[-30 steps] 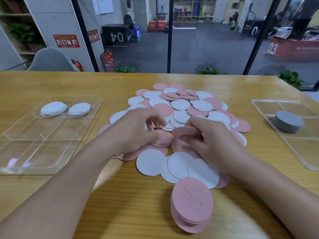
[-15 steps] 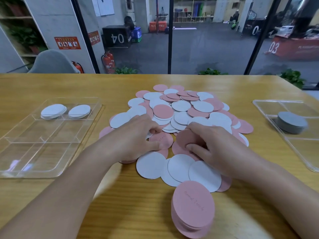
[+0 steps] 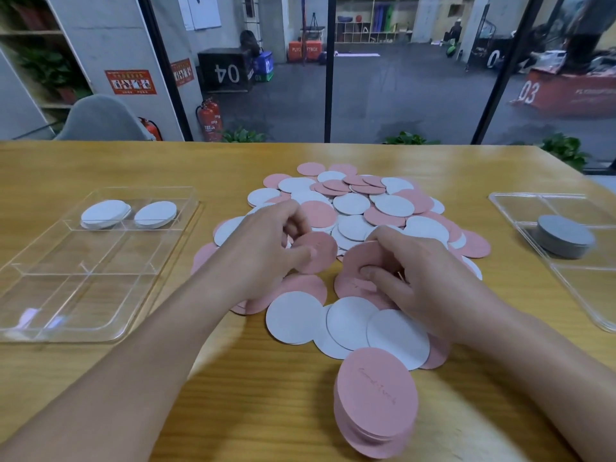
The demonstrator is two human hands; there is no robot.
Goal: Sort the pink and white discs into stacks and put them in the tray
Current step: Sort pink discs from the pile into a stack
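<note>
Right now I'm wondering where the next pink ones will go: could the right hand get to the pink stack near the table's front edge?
Probably yes. The pink stack lies just below the right hand, with nothing between, though that hand already pinches a pink disc.

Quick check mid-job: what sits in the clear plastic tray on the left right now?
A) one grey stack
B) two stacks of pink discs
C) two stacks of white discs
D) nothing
C: the clear plastic tray on the left holds two stacks of white discs in its far compartments.
</note>
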